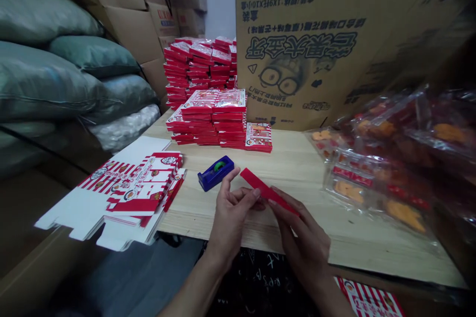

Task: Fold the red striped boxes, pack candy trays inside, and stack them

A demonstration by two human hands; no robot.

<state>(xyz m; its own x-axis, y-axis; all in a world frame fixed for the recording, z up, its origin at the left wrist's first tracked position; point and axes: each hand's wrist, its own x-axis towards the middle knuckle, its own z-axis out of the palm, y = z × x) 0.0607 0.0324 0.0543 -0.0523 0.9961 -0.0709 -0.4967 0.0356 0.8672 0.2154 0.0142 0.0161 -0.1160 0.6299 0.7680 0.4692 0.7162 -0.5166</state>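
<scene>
A thin red carton is held above the near part of the table, its narrow red side facing me. My right hand is closed around its right part, fingers along the far side. My left hand pinches near its lower left edge with the thumb, while the index finger points up and away. Just beyond that finger stands a blue tape dispenser with a green roll core. Flat printed carton blanks, red and white, are stacked left of my left hand.
Red-and-white packed cartons are piled at the back of the wooden table. Clear bags with orange pieces lie at the right. A big cardboard box stands behind. Filled sacks rise at the left. Another printed carton shows at lower right.
</scene>
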